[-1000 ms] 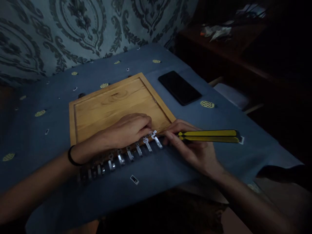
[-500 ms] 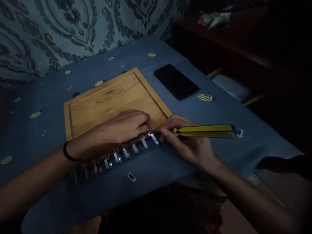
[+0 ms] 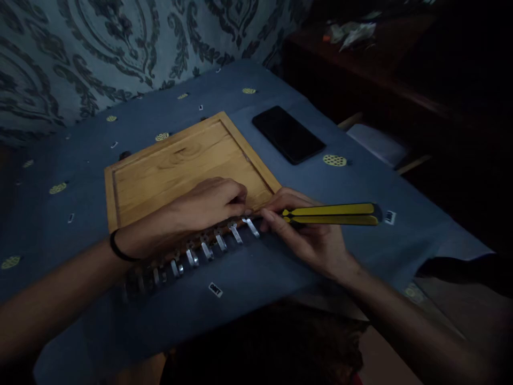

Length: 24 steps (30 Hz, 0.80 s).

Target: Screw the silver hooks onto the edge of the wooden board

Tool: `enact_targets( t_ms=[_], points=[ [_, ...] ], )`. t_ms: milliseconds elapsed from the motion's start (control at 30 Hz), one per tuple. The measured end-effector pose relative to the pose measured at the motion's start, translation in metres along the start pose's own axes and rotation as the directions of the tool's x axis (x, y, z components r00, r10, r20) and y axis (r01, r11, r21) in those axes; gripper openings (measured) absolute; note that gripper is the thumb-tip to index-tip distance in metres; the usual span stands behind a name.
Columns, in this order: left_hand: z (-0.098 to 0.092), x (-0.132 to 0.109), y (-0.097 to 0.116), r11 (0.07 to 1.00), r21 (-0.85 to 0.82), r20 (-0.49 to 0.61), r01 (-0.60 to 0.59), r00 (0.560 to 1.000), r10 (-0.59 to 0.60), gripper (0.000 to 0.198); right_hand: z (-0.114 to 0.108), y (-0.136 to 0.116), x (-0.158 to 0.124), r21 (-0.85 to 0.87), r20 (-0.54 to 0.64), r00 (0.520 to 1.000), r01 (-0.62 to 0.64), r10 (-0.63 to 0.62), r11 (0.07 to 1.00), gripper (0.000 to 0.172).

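A shallow wooden tray-like panel (image 3: 160, 168) with a raised rim lies on the table. Along its near edge runs a row of bent metal hooks (image 3: 206, 250), several of them. My left hand (image 3: 212, 202) rests over that edge, its fingers pinched together at the rightmost hook (image 3: 252, 228); whatever is between the fingertips is hidden. From the right, my right hand (image 3: 312, 235) grips a screwdriver by its front part, and the yellow and black handle (image 3: 332, 214) sticks out to the right. Its tip points at the panel's edge beside the left fingertips and is hidden.
A black phone (image 3: 288, 133) lies to the right of the panel. Blue cloth with a pineapple print (image 3: 240, 299) covers the table. A patterned curtain or wall covering (image 3: 120, 43) hangs behind. On the right stands dark furniture (image 3: 385, 69) with crumpled items on top.
Both hands hold nearly the same pose. The screwdriver handle and right hand appear slightly further left, along with a small shift of the whole view.
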State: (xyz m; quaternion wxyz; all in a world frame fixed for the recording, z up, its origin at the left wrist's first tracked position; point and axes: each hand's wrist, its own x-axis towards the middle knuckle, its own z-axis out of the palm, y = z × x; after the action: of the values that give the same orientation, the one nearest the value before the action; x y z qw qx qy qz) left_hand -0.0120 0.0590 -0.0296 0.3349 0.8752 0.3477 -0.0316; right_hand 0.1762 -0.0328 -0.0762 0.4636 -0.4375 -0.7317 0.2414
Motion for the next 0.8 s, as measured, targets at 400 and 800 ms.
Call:
enact_targets(
  t_ms=[400, 800],
  points=[
    [0.005, -0.042, 0.000, 0.995, -0.071, -0.246, -0.070, 0.968, 0.051, 0.026, 0.003, 0.002, -0.001, 0.036, -0.030, 0.999, 0.020, -0.019, 0.999, 0.022],
    [0.041, -0.051, 0.027, 0.955, 0.279, -0.347, 0.098, 0.938, 0.005, 0.047, 0.004, 0.001, -0.004, 0.035, -0.051, 0.999, -0.006, 0.008, 0.999, 0.020]
  ],
)
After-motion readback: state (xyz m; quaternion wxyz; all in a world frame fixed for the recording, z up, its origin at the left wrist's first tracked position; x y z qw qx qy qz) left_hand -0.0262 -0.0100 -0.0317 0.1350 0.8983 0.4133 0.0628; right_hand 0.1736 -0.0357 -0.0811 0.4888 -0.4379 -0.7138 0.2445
